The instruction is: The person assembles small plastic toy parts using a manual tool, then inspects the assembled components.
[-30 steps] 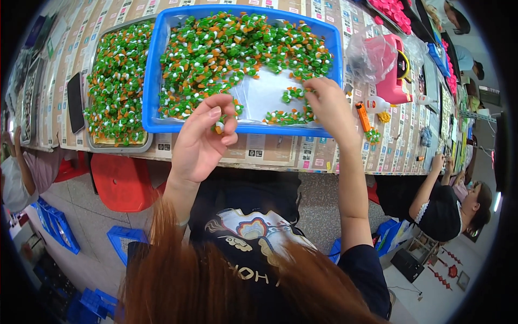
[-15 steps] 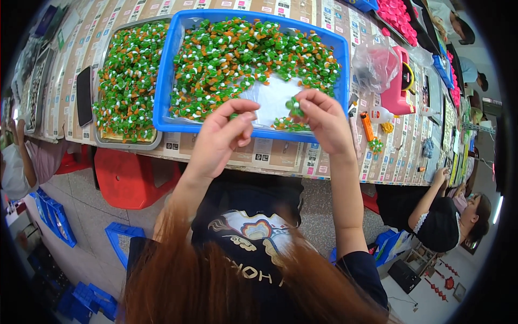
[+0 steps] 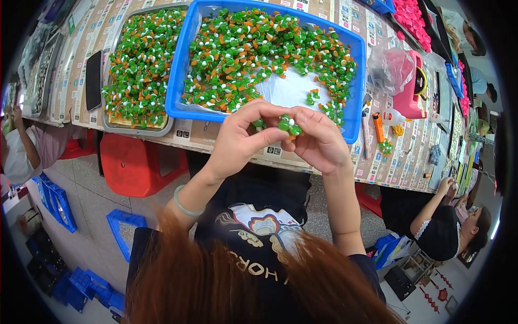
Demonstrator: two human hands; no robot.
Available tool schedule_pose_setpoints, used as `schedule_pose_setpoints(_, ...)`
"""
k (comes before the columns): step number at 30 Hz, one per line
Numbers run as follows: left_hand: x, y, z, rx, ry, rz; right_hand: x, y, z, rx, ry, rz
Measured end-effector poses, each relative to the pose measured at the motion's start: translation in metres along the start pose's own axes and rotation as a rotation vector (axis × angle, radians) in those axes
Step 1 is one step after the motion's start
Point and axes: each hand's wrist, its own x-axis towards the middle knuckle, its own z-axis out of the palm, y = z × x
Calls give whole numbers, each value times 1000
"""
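Note:
My left hand (image 3: 243,137) and my right hand (image 3: 324,141) meet in front of the blue tub's near edge, fingers pinched together. Between their fingertips is a small green plastic piece (image 3: 291,126) with white and orange parts; its exact kind is too small to make out. Another green piece (image 3: 259,124) shows within my left fingers. Behind my hands, the blue tub (image 3: 174,97) holds a heap of similar green, white and orange pieces around a bare patch of white lining (image 3: 291,89). A few loose pieces (image 3: 312,97) lie on that lining.
Left of the tub, a metal tray (image 3: 145,131) is piled with similar pieces, beside a black phone (image 3: 94,81). To the right are an orange-handled tool (image 3: 379,127), a white bottle (image 3: 393,117) and a pink jug (image 3: 407,100). A red stool (image 3: 127,167) stands below the table; a co-worker (image 3: 445,229) sits right.
My hands were apart over the tub's near edge, and have now come together at the green piece. The whole view has shifted slightly, with the tub now further right.

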Motion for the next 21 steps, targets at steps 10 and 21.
schedule_pose_setpoints(10,2,-7,2,-281,13,-104,-12,-3,10,-17,90,-195)
schedule_pose_setpoints(21,3,-1,5,-397,32,-206,-10,9,18,-751,223,-756)
